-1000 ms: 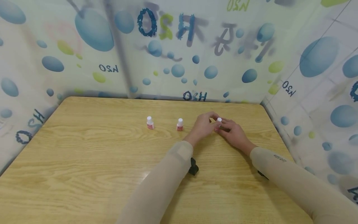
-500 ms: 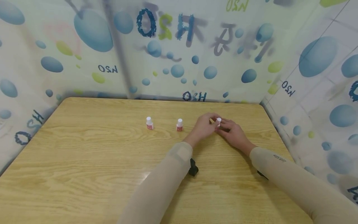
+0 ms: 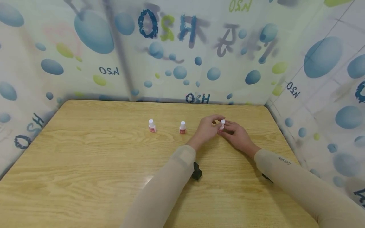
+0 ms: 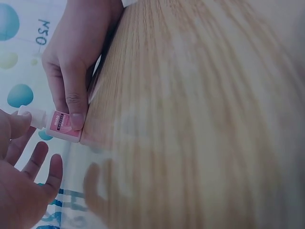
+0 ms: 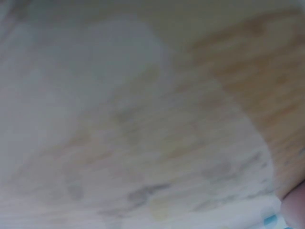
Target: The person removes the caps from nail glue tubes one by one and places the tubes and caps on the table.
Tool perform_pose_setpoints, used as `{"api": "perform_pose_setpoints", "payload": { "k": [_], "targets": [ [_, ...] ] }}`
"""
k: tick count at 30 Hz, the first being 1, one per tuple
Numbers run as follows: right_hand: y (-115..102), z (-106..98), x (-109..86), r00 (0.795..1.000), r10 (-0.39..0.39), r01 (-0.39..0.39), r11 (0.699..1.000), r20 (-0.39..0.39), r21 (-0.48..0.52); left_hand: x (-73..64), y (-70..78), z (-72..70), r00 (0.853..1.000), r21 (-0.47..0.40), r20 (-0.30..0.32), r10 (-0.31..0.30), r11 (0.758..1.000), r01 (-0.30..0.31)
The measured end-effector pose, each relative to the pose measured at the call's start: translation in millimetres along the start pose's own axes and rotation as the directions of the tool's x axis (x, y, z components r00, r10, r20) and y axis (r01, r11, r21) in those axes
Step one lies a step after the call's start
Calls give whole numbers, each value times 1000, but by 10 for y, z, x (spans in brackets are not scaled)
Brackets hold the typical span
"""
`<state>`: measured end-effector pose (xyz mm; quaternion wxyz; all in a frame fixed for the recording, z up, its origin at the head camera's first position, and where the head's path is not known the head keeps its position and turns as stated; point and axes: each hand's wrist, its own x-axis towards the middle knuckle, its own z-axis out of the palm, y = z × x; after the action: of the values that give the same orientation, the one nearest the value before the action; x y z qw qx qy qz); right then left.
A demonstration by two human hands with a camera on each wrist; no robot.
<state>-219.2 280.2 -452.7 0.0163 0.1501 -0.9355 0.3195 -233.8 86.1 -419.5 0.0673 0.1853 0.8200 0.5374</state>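
A small white bottle with a red label (image 4: 62, 125) stands upright on the table between my two hands. My left hand (image 3: 207, 127) pinches its white cap (image 4: 32, 116) between thumb and finger, the other fingers spread beside it in the left wrist view. Low on the bottle's body, my right hand (image 3: 238, 136) grips the label with thumb and fingers, close to the tabletop. Two more such bottles stand upright to the left: a nearer bottle (image 3: 182, 127) and a farther bottle (image 3: 152, 126). The right wrist view is blurred and shows only a bit of fingertip (image 5: 294, 207).
The wooden table (image 3: 94, 164) reaches back to a patterned curtain (image 3: 171, 63) with blue and green dots. A second patterned sheet (image 3: 328, 95) hangs along the right edge. Black straps (image 3: 196, 171) sit under the sleeves.
Both hands stay at the same bottle, with only slight finger motion at the cap. The whole head view has shifted a little; the other two bottles stand as before.
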Motion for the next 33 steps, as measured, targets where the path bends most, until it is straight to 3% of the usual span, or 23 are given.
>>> {"api": "perform_pose_setpoints", "payload": {
  "k": [8, 12, 17, 24, 33],
  "targets": [
    [19, -2, 5, 1000, 2, -2, 1000, 10, -2, 12, 25, -1, 999, 46, 22, 45, 998, -46],
    [21, -8, 3, 1000, 13, -13, 1000, 19, -6, 12, 57, -2, 999, 72, 24, 32, 997, -34],
    [28, 0, -3, 1000, 19, -19, 1000, 19, -7, 10, 92, 5, 1000, 95, -7, -3, 995, 4],
    [38, 17, -5, 1000, -3, 3, 1000, -11, 24, 37, 130, 25, 995, 83, -100, -15, 996, 24],
    [9, -3, -19, 1000, -6, 6, 1000, -4, 17, 3, 191, -25, 995, 98, -95, -11, 995, 20]
  ]
}}
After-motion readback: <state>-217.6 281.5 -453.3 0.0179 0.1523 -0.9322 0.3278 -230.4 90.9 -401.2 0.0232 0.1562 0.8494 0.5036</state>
